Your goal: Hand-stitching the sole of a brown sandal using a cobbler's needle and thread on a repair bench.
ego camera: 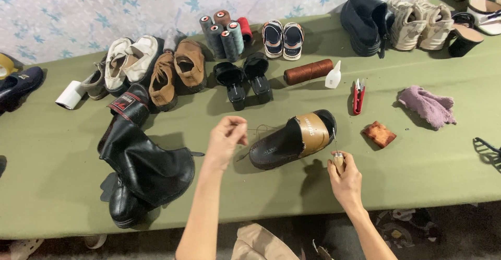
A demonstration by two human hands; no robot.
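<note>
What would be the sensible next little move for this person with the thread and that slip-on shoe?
Probably to draw the thread taut with the left hand. That hand pinches the thread raised above the black and tan shoe, and the line to the shoe looks slack. The right hand grips a wooden-handled tool just off the shoe's edge, apparently ready for another stitch.

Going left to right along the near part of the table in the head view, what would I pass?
Black boots → left hand → black slip-on shoe → right hand → brown block → purple cloth.
</note>
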